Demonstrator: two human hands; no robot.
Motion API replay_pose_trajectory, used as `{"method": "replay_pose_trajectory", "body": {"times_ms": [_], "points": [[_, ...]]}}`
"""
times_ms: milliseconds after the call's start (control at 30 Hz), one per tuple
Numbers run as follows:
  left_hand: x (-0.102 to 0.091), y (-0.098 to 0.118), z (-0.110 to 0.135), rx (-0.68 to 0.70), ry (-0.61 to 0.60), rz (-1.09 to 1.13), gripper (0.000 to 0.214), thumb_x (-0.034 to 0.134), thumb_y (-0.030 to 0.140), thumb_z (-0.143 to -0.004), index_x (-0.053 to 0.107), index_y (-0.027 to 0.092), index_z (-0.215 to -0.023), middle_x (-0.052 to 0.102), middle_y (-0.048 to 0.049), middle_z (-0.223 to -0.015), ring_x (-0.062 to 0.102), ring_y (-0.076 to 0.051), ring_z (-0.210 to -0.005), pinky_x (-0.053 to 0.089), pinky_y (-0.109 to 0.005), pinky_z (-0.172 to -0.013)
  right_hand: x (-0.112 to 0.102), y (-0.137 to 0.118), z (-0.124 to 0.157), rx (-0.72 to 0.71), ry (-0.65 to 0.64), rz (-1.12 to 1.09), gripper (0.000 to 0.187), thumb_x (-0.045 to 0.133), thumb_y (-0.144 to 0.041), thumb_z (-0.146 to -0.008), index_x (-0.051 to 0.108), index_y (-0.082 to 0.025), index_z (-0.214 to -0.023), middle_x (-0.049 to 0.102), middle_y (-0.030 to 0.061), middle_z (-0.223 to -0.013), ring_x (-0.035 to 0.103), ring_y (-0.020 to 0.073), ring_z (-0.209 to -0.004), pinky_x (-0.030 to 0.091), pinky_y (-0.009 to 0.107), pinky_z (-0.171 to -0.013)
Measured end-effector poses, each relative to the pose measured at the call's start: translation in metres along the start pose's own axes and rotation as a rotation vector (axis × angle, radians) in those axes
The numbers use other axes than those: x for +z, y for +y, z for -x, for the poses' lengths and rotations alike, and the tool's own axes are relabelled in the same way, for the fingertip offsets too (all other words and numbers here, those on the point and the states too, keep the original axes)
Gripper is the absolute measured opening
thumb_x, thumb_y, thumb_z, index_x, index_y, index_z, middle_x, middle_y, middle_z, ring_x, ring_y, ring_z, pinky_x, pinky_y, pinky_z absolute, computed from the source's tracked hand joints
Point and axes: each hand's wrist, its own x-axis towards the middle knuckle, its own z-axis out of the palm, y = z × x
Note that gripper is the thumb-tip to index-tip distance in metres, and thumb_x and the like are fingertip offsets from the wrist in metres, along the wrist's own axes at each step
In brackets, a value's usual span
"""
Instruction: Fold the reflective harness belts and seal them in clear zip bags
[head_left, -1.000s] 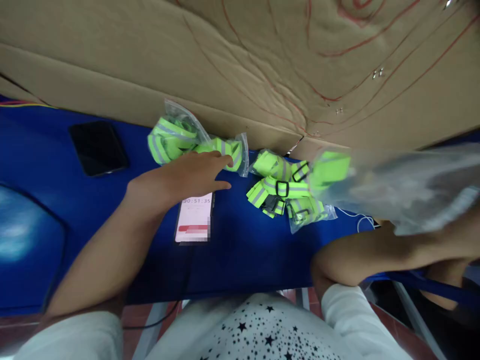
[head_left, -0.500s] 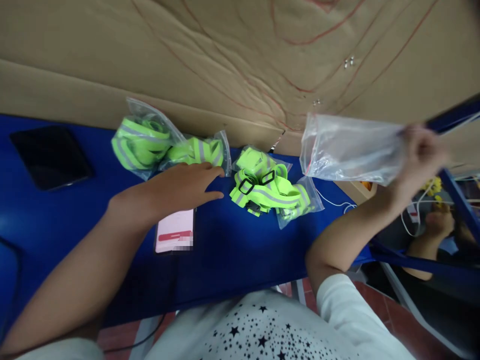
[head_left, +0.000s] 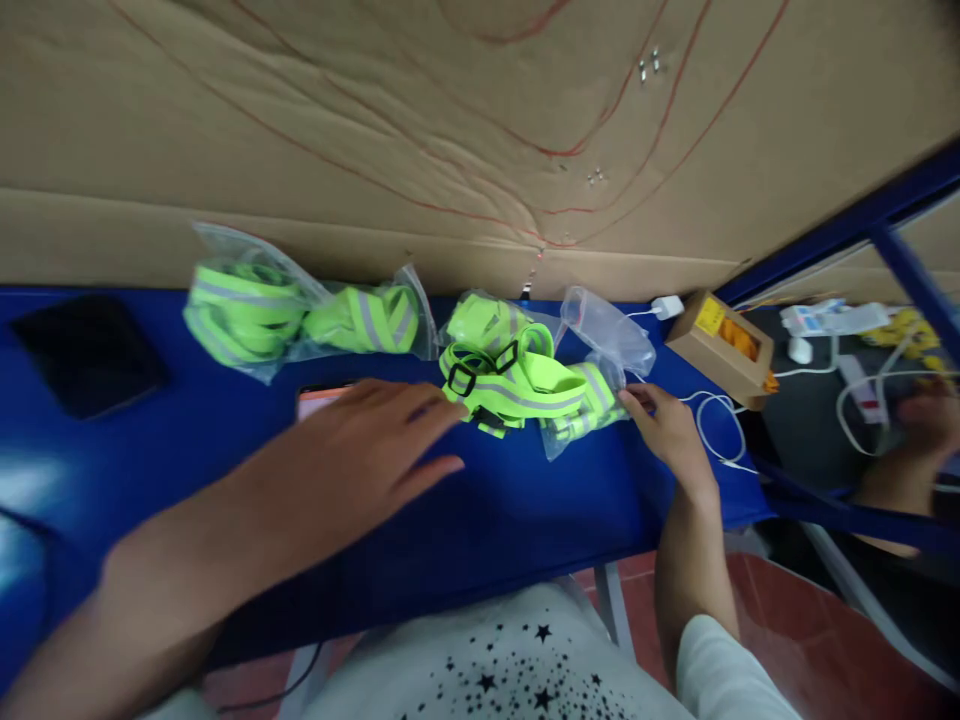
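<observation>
A loose neon-green reflective strap (head_left: pixel 525 390) with black buckles lies bunched on the blue tabletop. My left hand (head_left: pixel 367 435) reaches to its left edge, fingers stretched out and holding nothing. At its right end lies a clear bag with a green reflective strap (head_left: pixel 581 410) inside. My right hand (head_left: pixel 667 425) pinches that bag's right edge between thumb and finger. Behind it sits an empty clear zip bag (head_left: pixel 611 335). Another bagged green strap (head_left: pixel 484 320) lies behind the loose one. Two more bagged straps, one round coil (head_left: pixel 244 310) and one smaller bundle (head_left: pixel 364 318), are at the left.
A black tablet-like slab (head_left: pixel 88 355) lies far left. My left hand partly covers a phone (head_left: pixel 319 398). A cardboard box (head_left: pixel 720 345), a white charger (head_left: pixel 666 307) and a white cable (head_left: pixel 709 420) are at the right. Beyond the blue frame (head_left: pixel 911 285) shows another person's hand (head_left: pixel 930 420).
My right hand has come down and left from the raised empty bag, which now lies on the table, to the bagged strap. My left hand has moved nearer and lower. The view has shifted.
</observation>
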Motion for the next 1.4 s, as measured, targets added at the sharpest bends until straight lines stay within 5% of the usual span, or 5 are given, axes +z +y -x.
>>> {"method": "replay_pose_trajectory", "body": {"times_ms": [200,300,500,833,1400], "points": [[0.009,0.072,0.011,0.302,-0.292,0.302,0.02,0.057,0.031,-0.107,0.069,0.017,-0.114,0.075,-0.0065,-0.108,0.069,-0.02,-0.093,0.054,-0.034,-0.085,0.004,0.002,0.028,0.026,0.059,-0.313,0.033,0.072,-0.055,-0.088,0.073,-0.022,-0.09,0.074,0.0038,-0.089,0.066,0.0193,-0.082,0.051,0.03,-0.076],[0.032,0.087,0.019,0.206,-0.176,0.678,0.018,0.066,0.028,-0.103,0.07,0.016,-0.115,0.078,-0.0085,-0.107,0.072,-0.018,-0.094,0.056,-0.029,-0.085,-0.01,-0.022,0.065,-0.005,0.106,-0.42,0.022,0.077,-0.048,-0.088,0.071,-0.027,-0.093,0.068,-0.0017,-0.078,0.058,0.0147,-0.065,0.046,0.025,-0.057],[0.066,0.117,0.015,-0.274,0.27,1.243,0.021,0.082,0.034,-0.091,0.071,0.016,-0.094,0.073,-0.0053,-0.088,0.066,-0.012,-0.079,0.054,-0.023,-0.075,0.005,-0.101,0.116,-0.626,-0.223,-0.452,0.008,0.067,-0.019,-0.095,0.064,-0.026,-0.093,0.068,-0.002,-0.082,0.067,0.014,-0.074,0.055,0.025,-0.065],[0.107,0.113,0.017,-0.653,0.361,1.665,0.036,0.072,0.046,-0.098,0.046,0.021,-0.103,0.058,0.0039,-0.081,0.056,-0.006,-0.062,0.048,-0.019,-0.06,0.031,-0.103,0.107,-0.516,-0.572,-0.387,0.014,0.054,-0.03,-0.107,0.066,-0.025,-0.1,0.071,-0.0007,-0.091,0.068,0.0119,-0.079,0.054,0.025,-0.07],[0.111,0.114,0.028,-0.358,0.249,1.746,0.031,0.063,0.046,-0.104,0.043,0.022,-0.101,0.052,0.0019,-0.089,0.052,-0.006,-0.067,0.047,-0.019,-0.064,0.025,-0.105,0.106,-0.404,-0.818,-0.512,0.011,0.062,-0.031,-0.104,0.062,-0.025,-0.095,0.07,-0.0028,-0.085,0.066,0.0093,-0.07,0.051,0.023,-0.063]]}}
